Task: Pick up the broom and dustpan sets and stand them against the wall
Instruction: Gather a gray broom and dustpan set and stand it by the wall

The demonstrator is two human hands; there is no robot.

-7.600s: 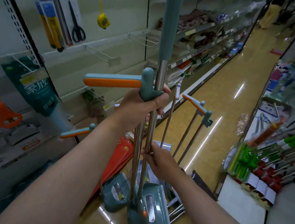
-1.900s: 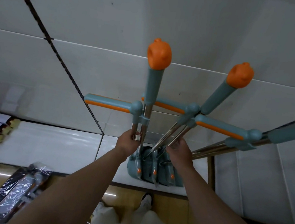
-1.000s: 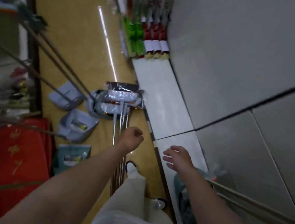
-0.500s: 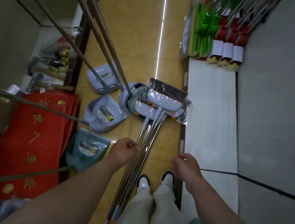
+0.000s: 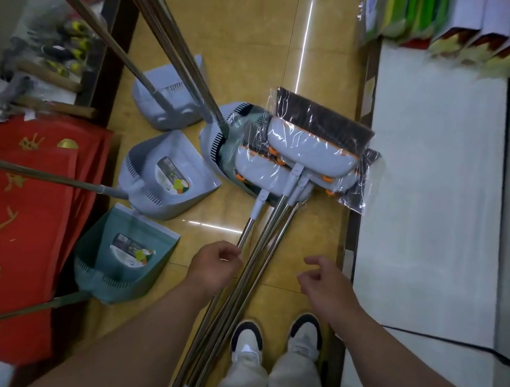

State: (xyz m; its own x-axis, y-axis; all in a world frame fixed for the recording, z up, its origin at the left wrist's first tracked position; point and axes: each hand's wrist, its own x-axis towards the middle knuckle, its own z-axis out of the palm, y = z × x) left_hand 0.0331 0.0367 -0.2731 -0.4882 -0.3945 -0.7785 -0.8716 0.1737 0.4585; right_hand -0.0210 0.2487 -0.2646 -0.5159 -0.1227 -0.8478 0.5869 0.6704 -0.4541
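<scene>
Several brooms lie bundled on the yellow floor, their grey heads and dark bristles (image 5: 313, 149) wrapped in clear plastic. Their metal handles (image 5: 258, 258) run back between my hands towards my feet. My left hand (image 5: 212, 268) hovers with loosely curled fingers right beside the leftmost handle and holds nothing that I can see. To the right of the handles, my right hand (image 5: 323, 282) is loosely curled and empty. Long-handled dustpans stand on the left: two grey ones (image 5: 166, 176) (image 5: 168, 105) and a teal one (image 5: 123, 257).
A fourth dustpan (image 5: 218, 137) lies partly under the broom heads. Red packets (image 5: 13, 212) and hammers (image 5: 37, 70) fill the low left shelf. A white base shelf (image 5: 425, 182) runs along the right, with green and red packaged goods (image 5: 429, 18) at its far end. My shoes (image 5: 274, 340) stand below.
My view has swung from the wall, where I held standing sets, down to the floor. Both hands let go and now hang over the brooms lying there.
</scene>
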